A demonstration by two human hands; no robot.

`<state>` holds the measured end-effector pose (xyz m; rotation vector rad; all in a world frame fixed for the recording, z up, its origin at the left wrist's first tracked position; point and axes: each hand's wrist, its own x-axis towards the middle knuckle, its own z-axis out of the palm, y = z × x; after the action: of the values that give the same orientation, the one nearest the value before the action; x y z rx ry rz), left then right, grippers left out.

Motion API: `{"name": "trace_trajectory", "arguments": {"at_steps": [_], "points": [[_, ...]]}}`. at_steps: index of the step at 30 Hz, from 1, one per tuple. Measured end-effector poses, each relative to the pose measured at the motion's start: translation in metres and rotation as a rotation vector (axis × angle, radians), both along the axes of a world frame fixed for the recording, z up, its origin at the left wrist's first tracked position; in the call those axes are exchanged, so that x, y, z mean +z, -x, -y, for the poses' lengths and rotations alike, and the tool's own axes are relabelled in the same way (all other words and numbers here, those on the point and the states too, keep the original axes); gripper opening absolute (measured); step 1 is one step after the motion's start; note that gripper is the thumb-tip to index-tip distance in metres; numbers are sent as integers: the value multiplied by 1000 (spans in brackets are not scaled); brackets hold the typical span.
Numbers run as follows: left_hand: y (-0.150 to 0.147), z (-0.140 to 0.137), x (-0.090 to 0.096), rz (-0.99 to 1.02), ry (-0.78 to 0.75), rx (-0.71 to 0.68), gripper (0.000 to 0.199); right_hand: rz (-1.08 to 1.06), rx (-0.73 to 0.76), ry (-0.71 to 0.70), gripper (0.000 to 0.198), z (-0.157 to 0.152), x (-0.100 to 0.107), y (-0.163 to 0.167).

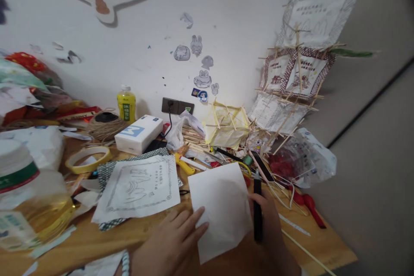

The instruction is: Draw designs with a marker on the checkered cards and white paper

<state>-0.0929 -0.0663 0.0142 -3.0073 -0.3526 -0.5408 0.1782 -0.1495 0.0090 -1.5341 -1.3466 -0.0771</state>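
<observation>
A blank white sheet of paper [221, 211] lies at a slant near the table's front. My left hand [174, 237] rests at its left edge, fingers stretched out and fingertips on the paper. At the sheet's right edge, my right hand [270, 220] is closed around a black pen-shaped tool [257, 215] with a grey tip pointing away from me. Whether it is a pen or a knife I cannot tell. Left of the blank sheet, a paper with a line drawing and writing [139, 187] lies on top of a dark patterned sheet [111, 224].
Around the papers are yellow tape [73, 166], a white box [139, 136], a yellow-handled tool [185, 164], a phone [261, 166] and a large jar [29, 202]. A yellow stick lantern [226, 127] and a tall stick-and-paper structure [299, 73] stand behind; a red object [313, 211] lies right.
</observation>
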Motion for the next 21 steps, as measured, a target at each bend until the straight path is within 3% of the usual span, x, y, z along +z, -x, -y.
{"name": "trace_trajectory", "arguments": {"at_steps": [5,9,13,18,21], "points": [[-2,-1,-5,-23,79,63,39,94,15,135,21,-20,0,-7],[0,-2,-6,-93,192,103,49,130,19,112,19,-25,10,3],[2,-4,-7,-70,285,141,56,-103,293,134,39,-23,24,33],[1,-4,-6,-22,333,125,56,-432,470,201,23,-46,19,63],[1,-2,-5,-27,330,145,51,-683,573,241,30,-60,9,69]]}}
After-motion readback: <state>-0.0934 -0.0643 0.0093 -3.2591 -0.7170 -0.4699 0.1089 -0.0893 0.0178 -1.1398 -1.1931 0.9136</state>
